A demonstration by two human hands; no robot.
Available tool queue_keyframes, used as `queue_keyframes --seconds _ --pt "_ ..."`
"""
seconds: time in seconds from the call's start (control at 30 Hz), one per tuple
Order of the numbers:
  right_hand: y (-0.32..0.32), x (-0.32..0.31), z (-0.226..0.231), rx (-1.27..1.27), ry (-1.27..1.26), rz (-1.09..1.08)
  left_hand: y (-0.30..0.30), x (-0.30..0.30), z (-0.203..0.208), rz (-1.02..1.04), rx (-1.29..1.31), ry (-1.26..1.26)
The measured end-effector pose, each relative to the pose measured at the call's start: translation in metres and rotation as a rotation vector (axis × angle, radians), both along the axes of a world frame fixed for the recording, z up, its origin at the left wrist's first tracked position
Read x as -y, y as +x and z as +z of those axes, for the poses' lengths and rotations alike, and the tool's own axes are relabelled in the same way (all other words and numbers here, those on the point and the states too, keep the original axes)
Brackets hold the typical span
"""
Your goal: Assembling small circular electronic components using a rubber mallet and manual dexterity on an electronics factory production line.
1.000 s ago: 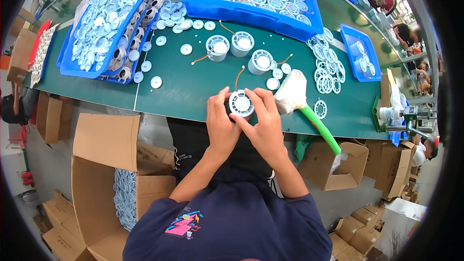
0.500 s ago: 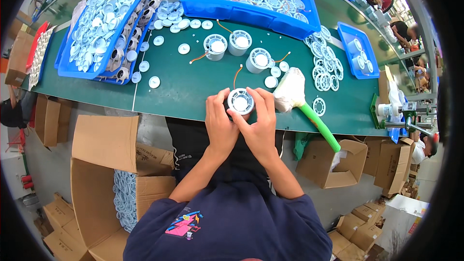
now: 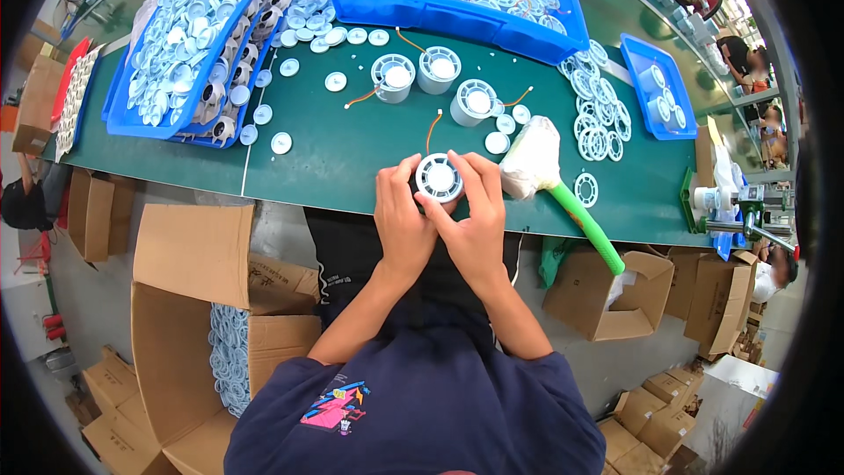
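Observation:
Between my two hands, at the table's near edge, is a white round plastic housing [image 3: 439, 175] with a slotted ring on top and an orange wire rising behind it. My left hand [image 3: 401, 215] grips its left side. My right hand [image 3: 471, 215] holds the right side, its thumb at the near rim. Three similar housings stand beyond: one at the left [image 3: 393, 77], one in the middle [image 3: 438, 69], one at the right [image 3: 476, 101], with wires. Right of my hands lies a mallet [image 3: 533, 157] with a white wrapped head and a green handle.
A blue tray [image 3: 180, 129] heaped with white discs stands at left. A large blue bin [image 3: 457, 21] of housings is at the back. Loose rings [image 3: 598, 105] lie at right, near a small blue tray [image 3: 687, 130]. A clamp [image 3: 752, 211] sits at the right edge. Below stands an open carton [image 3: 180, 343].
The view has shifted slightly. Both hands keep their hold on the housing, with almost no change in grip.

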State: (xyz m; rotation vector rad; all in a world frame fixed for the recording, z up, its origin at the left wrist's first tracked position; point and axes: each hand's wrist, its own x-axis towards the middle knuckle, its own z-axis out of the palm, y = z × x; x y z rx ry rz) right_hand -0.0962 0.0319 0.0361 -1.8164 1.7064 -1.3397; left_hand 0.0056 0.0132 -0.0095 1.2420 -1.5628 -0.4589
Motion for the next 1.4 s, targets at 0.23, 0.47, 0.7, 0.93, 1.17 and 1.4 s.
queue_keyframes --seconds 0.23,0.47,0.7,0.93,1.17,1.4 --pt "0.003 0.002 0.003 0.060 0.061 -0.018 -0.001 -0.002 -0.001 0.015 -0.022 -0.008" --pt "0.000 -0.001 -0.002 0.039 0.021 -0.019 0.001 -0.003 -0.002 -0.015 0.024 -0.041" --pt "0.002 -0.003 0.004 -0.065 0.031 -0.018 0.004 -0.004 -0.006 -0.030 0.020 -0.024" --pt "0.009 -0.004 0.006 -0.035 0.064 -0.081 0.003 -0.004 -0.003 -0.025 0.031 -0.043" --pt "0.008 -0.004 0.010 -0.051 0.096 -0.072 0.003 -0.004 0.003 -0.055 -0.007 -0.065" --pt "-0.070 -0.024 0.021 -0.318 -0.039 -0.336 0.006 -0.008 0.009 -0.075 -0.038 0.040"
